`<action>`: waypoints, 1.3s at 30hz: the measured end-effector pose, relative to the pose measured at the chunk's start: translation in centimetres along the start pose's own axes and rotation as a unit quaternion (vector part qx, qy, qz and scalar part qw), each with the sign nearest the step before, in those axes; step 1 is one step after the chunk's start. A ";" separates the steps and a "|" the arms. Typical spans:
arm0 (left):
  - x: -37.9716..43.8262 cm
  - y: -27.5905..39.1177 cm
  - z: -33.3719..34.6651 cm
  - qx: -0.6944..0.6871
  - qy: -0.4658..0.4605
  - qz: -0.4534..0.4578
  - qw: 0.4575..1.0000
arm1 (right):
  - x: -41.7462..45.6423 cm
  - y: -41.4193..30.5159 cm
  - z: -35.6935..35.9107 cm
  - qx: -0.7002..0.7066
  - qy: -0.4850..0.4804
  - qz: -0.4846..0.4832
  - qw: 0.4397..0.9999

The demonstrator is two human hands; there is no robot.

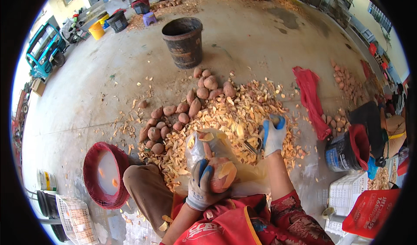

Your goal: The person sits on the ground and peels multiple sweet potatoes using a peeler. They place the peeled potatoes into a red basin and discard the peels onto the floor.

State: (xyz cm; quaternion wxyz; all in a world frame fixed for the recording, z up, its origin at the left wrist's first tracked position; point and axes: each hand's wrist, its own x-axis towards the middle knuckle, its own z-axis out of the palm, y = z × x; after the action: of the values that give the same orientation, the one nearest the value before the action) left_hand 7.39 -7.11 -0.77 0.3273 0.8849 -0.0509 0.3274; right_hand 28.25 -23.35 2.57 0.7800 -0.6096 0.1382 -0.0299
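Observation:
My left hand (199,188), in a white and blue work glove, grips a large sweet potato (221,177) above my lap. Part of its red skin is off, and orange-yellow flesh shows. To the right, apart from it, my gloved right hand (275,134) is closed around a hand peeler (251,147); its handle is mostly hidden by the fingers. Below the hands, a clear plastic sheet (249,178) covers my lap, with bits of peel on it. A heap of peelings (241,124) spreads in front of me, bordered at its far left by unpeeled sweet potatoes (154,133).
A bucket lined with red mesh (89,179) stands by my left knee, holding cloudy liquid. Ahead is a tall black bucket (184,44). On the right are a red mesh bag (309,98), another black bucket (340,152) and a white plastic crate (347,189). A person (395,131) sits at far right.

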 end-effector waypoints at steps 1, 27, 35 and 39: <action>0.1 0.1 0.1 0.008 -0.011 0.004 1.000 | -1.1 -1.3 1.3 -0.013 -0.032 0.013 0.999; -0.1 -0.1 -0.5 -0.036 -0.024 0.027 0.999 | 2.7 5.1 0.3 -0.094 0.030 0.058 0.993; 0.0 1.7 1.1 0.003 -0.033 -0.083 0.996 | -4.7 1.3 3.2 -0.246 -0.175 0.030 0.953; -1.2 -0.2 0.8 0.000 -0.099 -0.070 0.993 | 0.2 -1.4 -0.1 -0.068 0.000 -0.079 0.995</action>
State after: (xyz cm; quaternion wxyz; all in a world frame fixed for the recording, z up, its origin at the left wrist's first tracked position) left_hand 6.96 -7.52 -2.06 0.3428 0.9143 -0.0208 0.2146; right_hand 28.59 -23.81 3.85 0.7323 -0.6699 0.0913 -0.0815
